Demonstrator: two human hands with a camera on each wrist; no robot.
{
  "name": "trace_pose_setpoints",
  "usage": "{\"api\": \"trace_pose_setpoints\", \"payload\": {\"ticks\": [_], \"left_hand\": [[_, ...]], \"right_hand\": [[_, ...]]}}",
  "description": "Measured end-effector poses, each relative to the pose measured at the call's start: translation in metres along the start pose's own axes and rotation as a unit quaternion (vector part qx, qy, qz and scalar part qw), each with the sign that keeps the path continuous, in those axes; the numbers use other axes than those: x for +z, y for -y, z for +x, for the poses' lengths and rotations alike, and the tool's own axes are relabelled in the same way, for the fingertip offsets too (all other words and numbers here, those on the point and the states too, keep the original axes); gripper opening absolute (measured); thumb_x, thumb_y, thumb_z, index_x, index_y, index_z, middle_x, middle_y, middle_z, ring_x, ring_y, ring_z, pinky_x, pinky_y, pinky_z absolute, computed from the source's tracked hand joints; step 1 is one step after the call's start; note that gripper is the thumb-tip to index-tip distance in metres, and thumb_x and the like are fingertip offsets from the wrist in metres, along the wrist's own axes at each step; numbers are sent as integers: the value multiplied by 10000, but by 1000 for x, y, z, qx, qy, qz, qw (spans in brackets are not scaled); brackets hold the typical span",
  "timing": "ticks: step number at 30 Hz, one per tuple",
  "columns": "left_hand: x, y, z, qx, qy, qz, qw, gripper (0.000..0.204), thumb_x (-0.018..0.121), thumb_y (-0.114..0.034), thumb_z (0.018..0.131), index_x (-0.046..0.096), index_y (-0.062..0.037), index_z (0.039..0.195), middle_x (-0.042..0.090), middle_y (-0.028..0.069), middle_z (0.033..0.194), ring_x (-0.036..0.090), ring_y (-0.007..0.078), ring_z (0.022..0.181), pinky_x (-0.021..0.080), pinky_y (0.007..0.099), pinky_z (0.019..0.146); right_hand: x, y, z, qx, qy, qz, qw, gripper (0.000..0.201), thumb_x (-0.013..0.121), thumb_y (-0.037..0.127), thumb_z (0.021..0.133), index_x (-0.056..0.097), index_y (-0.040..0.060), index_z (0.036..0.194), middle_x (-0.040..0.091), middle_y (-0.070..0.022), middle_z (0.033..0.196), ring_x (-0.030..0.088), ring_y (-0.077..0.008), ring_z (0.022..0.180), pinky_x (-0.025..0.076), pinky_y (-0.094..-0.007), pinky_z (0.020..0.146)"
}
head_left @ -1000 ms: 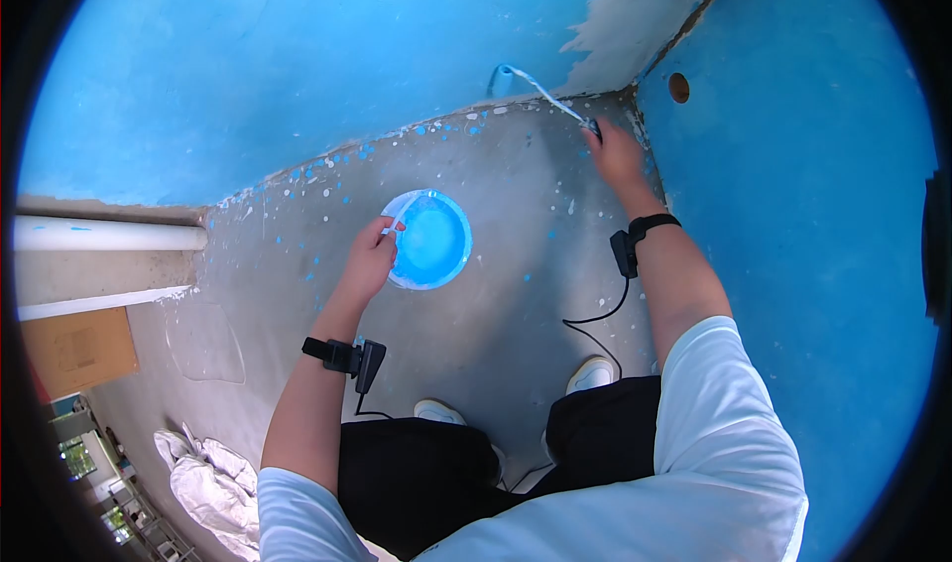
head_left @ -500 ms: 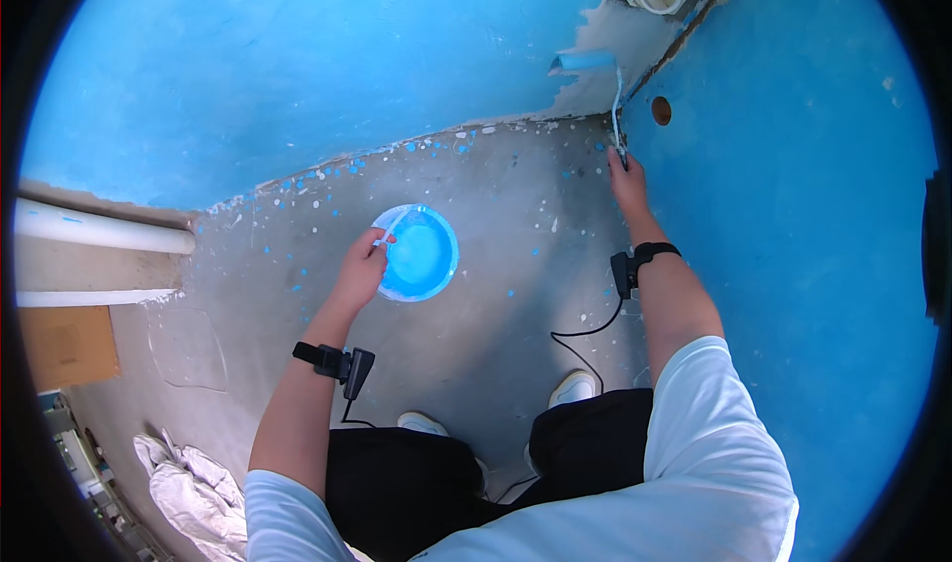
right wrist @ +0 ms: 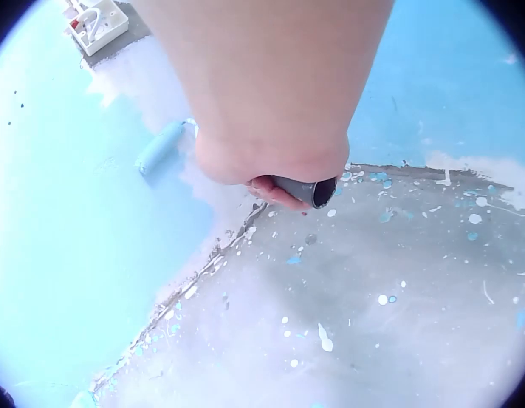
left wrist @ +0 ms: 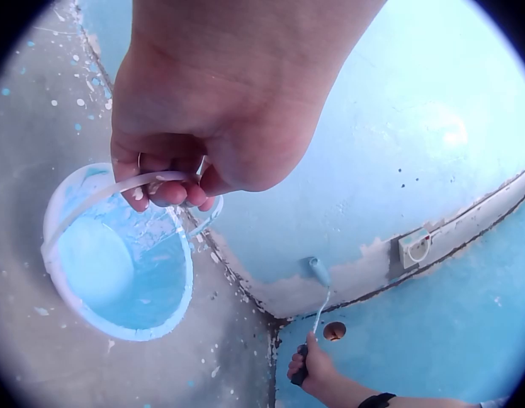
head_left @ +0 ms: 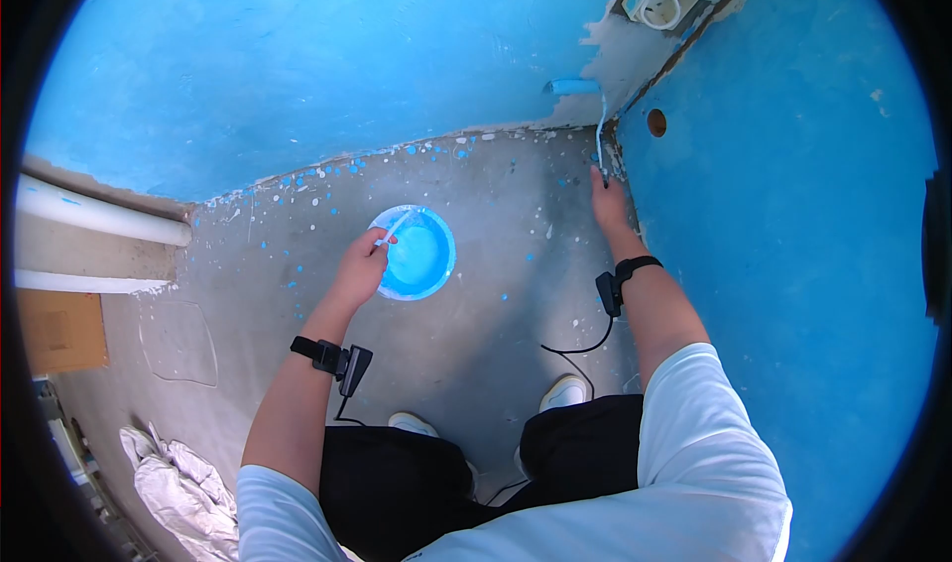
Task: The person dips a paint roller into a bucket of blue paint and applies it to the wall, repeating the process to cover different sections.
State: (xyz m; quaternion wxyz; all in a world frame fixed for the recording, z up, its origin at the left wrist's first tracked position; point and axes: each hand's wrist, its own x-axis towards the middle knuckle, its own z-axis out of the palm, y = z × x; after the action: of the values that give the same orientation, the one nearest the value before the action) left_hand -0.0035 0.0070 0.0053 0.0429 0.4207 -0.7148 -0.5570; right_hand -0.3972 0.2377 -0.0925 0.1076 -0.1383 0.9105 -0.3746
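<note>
My left hand grips the thin white handle of a bucket with blue paint inside. Its fingers curl round that handle in the left wrist view. My right hand holds a paint roller by its dark grip. The blue roller sleeve lies against the wall low near the corner, where blue paint meets a bare, whitish patch. A paint-coated rod joins sleeve and grip.
A white socket box with a looped cable sits on the wall near the corner. The right wall has a round hole. White pipes, a cardboard box and a crumpled pale cloth are at left. Paint spots dot the floor.
The roller sleeve moved right from the blue area onto the edge of the bare patch, then lower along the wall. My right hand came back nearer to me. My left hand keeps hold of the bucket handle.
</note>
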Motion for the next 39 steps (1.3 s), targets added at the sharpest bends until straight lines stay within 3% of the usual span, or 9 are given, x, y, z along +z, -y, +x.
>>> {"api": "trace_pose_setpoints", "payload": {"ticks": [9,17,21,23,24,26,29,33,39], "left_hand": [[0,-1,-3,-1,0,14,1000,160,494,-99,946,619,-87,1045,525,21,673,492,114,605,393,297,563],[0,2,-1,3,2,25,1000,153,495,-102,949,617,-80,1037,537,34,679,509,122,613,406,307,573],[-1,0,-1,8,1,19,1000,150,497,-97,947,616,-77,1037,538,35,679,509,123,612,404,309,570],[-1,-3,-2,6,2,48,999,149,496,-91,946,614,-72,1036,535,35,676,507,125,609,402,310,569],[-1,-2,-1,7,2,47,999,149,496,-91,946,614,-72,1036,535,35,676,507,125,609,402,310,569],[-1,2,0,2,10,12,1000,149,494,-84,946,610,-66,1037,531,35,674,506,125,607,402,312,569],[0,1,-1,9,7,8,1000,151,491,-81,946,609,-63,1038,528,34,672,504,125,606,404,309,572],[1,1,-1,10,6,11,1000,152,488,-81,947,609,-62,1038,526,32,672,502,121,608,406,307,574],[1,0,-1,19,7,11,1000,155,488,-80,948,612,-61,1038,532,31,677,500,120,603,405,309,569]], "right_hand": [[-18,44,-18,-66,-33,113,991,526,547,485,938,642,-32,963,657,-225,860,623,-399,852,463,-442,768],[6,10,-19,8,-23,-94,995,490,548,450,942,651,-29,958,659,-232,872,610,-430,822,475,-437,752],[-5,26,-26,2,-45,-24,999,478,567,425,940,656,-43,985,659,-255,910,616,-430,842,478,-435,780],[-13,33,-21,-111,-86,70,988,519,524,476,959,627,-33,946,646,-175,749,624,-354,722,487,-418,719],[-13,34,-14,-112,-87,70,987,519,524,476,959,627,-33,946,646,-175,749,624,-354,722,487,-418,719],[-13,40,3,-43,-2,197,979,421,534,394,984,565,31,775,535,-45,645,533,-172,606,424,-345,593],[-18,73,1,-17,-7,278,960,423,515,388,998,478,77,715,417,26,594,428,-91,537,351,-303,512],[-21,88,9,-9,-3,379,926,416,516,386,998,492,77,719,455,17,594,435,-97,512,347,-295,495],[8,48,-1,26,4,270,963,439,534,430,978,501,76,721,488,3,589,447,-111,497,360,-297,481]]}}
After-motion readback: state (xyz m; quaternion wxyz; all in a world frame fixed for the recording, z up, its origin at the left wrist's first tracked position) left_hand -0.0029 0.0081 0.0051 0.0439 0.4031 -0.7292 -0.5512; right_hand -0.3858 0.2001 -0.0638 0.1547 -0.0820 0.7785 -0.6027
